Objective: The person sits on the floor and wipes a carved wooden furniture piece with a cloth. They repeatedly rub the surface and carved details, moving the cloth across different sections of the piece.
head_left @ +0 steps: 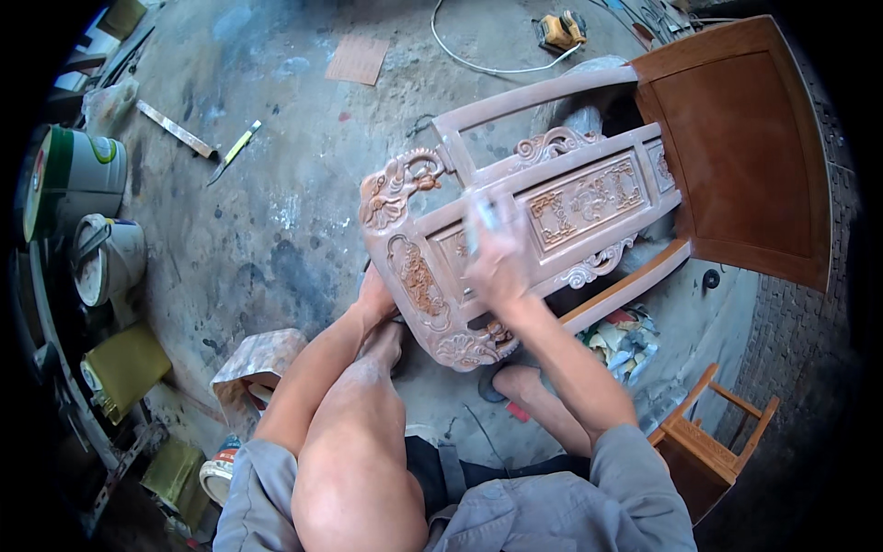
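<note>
Carved armchair (660, 166) before me, over stained concrete floor (258, 184); buckets (99, 175) at left. My right hand (498, 262), blurred, clasps a pale object (481, 221) over the backrest (587, 204); my left hand (374, 293) meets its edge, grip unclear.

The grey floor (276, 189) is showing dark blotches, bluish patches and white specks, and toward its far side a brown square sheet (358, 60) is lying flat, with a yellow power tool (557, 33) sitting to its right and a pale cord (492, 71) curving between them. At the left, a yellow-handled knife (241, 146) is lying aslant just beside a narrow flat strip (175, 129). To the right, crumpled, many-coloured scraps (627, 344) are resting in a heap, with a small dark ring (705, 280) lying beyond.
</note>
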`<action>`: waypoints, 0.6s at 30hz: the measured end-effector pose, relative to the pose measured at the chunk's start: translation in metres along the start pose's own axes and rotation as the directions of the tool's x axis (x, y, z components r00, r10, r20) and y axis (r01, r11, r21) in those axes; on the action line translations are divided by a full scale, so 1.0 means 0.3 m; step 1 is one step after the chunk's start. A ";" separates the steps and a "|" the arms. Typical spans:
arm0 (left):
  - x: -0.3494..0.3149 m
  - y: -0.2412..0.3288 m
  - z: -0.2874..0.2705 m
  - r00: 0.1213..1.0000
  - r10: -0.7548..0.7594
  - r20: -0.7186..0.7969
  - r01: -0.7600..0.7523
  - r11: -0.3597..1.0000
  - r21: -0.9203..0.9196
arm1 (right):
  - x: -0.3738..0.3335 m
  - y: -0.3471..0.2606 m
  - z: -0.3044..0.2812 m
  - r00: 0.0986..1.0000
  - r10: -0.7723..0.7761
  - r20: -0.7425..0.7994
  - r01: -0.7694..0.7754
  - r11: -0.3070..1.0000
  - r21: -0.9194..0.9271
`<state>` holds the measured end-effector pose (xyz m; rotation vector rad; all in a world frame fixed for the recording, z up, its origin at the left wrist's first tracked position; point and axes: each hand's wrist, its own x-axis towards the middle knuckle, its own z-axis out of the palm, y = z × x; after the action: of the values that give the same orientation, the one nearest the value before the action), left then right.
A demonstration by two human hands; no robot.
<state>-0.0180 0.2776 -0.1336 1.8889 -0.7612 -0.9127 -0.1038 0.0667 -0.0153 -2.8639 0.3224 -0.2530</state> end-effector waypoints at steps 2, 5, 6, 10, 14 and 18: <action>-0.015 -0.003 -0.006 0.999 -0.034 -0.016 0.034 0.999 -0.017 | -0.006 -0.026 0.012 0.995 -0.066 0.076 0.067 0.998 -0.005; -0.018 -0.019 0.002 0.999 0.032 -0.032 -0.028 0.994 0.103 | 0.038 0.064 -0.026 0.998 -0.061 0.023 0.061 0.998 0.013; -0.016 -0.013 0.003 1.000 0.005 -0.026 -0.003 0.997 0.076 | 0.046 0.068 -0.013 0.997 -0.079 -0.005 0.079 0.997 0.016; -0.013 0.005 0.007 0.999 -0.031 -0.009 0.031 0.999 0.010 | 0.220 0.043 0.019 0.996 -0.082 0.027 0.083 0.996 -0.045; -0.019 -0.053 0.014 0.997 -0.080 0.008 0.080 0.995 -0.053 | 0.200 0.047 0.005 0.982 -0.186 0.042 0.182 0.980 0.082; -0.013 -0.047 0.014 0.999 0.014 -0.038 -0.012 0.998 0.062 | 0.142 0.027 -0.022 0.990 -0.090 -0.109 0.121 0.935 0.333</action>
<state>-0.0215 0.2848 -0.1466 1.9474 -0.7855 -0.8506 -0.0657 0.0473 -0.0051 -2.5349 0.1252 -0.4186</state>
